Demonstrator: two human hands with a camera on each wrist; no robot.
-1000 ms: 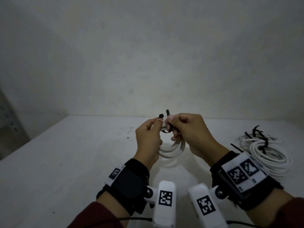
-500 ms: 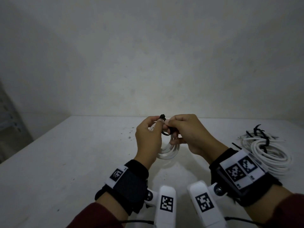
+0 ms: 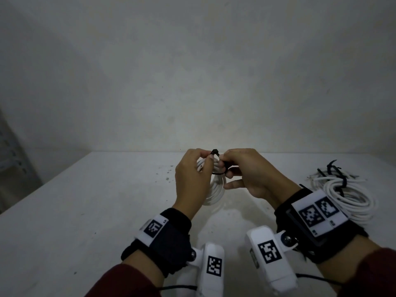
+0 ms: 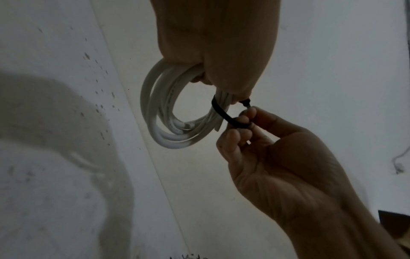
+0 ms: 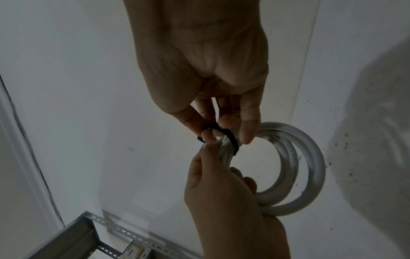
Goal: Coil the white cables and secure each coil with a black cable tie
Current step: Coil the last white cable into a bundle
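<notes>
A small white cable coil hangs above the white table, gripped at its top by my left hand. A black cable tie loops loosely round the coil's strands. My right hand pinches the tie's strap between thumb and fingers, right beside the left thumb. The tie's head pokes up between the two hands. How far the strap runs through the head is hidden by the fingers.
A pile of tied white cable coils with black ties lies on the table at the right, close to my right wrist. A grey perforated metal shelf frame stands to the left of the table. A wall rises behind.
The tie's upright tail seen a second ago has gone down into the fingers, and the loop now wraps the strands. Both hands stayed close together; the coil turned more edge-on.
</notes>
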